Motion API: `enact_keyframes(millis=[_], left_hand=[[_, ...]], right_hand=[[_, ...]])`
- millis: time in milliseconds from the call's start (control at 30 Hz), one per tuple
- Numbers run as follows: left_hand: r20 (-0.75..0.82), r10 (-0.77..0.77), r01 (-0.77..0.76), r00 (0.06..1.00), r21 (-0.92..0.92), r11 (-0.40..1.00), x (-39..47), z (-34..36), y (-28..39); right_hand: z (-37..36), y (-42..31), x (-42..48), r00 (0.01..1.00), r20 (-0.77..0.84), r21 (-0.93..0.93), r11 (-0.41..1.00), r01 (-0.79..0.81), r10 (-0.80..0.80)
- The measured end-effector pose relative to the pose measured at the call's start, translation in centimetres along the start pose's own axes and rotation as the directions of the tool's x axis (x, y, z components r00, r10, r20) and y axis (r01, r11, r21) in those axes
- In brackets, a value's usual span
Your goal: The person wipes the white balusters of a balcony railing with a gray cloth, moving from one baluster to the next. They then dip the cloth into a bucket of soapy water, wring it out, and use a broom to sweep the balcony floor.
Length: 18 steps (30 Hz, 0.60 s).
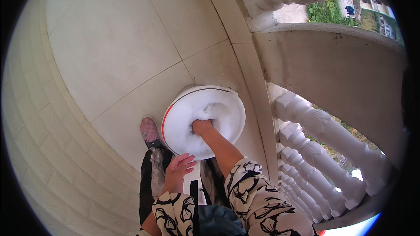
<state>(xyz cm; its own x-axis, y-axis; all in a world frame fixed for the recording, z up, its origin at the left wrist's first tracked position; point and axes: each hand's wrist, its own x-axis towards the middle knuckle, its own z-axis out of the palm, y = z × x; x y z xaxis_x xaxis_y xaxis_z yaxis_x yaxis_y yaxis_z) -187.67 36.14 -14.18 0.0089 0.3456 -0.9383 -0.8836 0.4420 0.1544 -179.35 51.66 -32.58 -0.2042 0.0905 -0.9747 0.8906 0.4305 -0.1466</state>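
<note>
A round white bucket (242, 113), with a red and a dark stripe along its rim, stands on the floor before me. White foam (183, 118) fills it to near the top. My right hand (202, 126) is sunk into the middle of the foam up to about the wrist. Its fingers are hidden, so whatever they touch below cannot be seen. Just outside the near left side of the rim, my left hand (179, 167) hovers with nothing in it, fingers apart and slightly curled.
Large pale tiles (121, 39) cover the floor, and a tiled wall (42, 121) curves along the left. On the right runs a balustrade with white balusters (325, 124) and a broad pillar (328, 62). My pink shoe (149, 129) is beside the bucket's left side.
</note>
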Motion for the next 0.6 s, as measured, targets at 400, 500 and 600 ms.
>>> enact_keyframes(millis=[400, 500, 600], left_hand=[[-0.174, 0.021, -0.042, 0.984, -0.113, 0.993, 1.0, 1.1, -0.4], [-0.195, -0.023, -0.047, 0.980, -0.347, 0.937, 2.1, 1.6, -1.2], [0.120, -0.017, 0.094, 0.993, -0.666, 0.740, 2.7, 1.8, -1.1]], right_hand=[[-0.1, -0.4, -11.9, 0.779, -0.546, 0.160, 0.874, 0.459, -0.309], [-2.6, -2.3, -19.4, 0.884, -0.394, 0.446, 0.789, 0.423, -0.252], [-2.5, -3.4, -24.2, 0.811, -0.455, 0.461, 0.681, 0.568, -0.368]])
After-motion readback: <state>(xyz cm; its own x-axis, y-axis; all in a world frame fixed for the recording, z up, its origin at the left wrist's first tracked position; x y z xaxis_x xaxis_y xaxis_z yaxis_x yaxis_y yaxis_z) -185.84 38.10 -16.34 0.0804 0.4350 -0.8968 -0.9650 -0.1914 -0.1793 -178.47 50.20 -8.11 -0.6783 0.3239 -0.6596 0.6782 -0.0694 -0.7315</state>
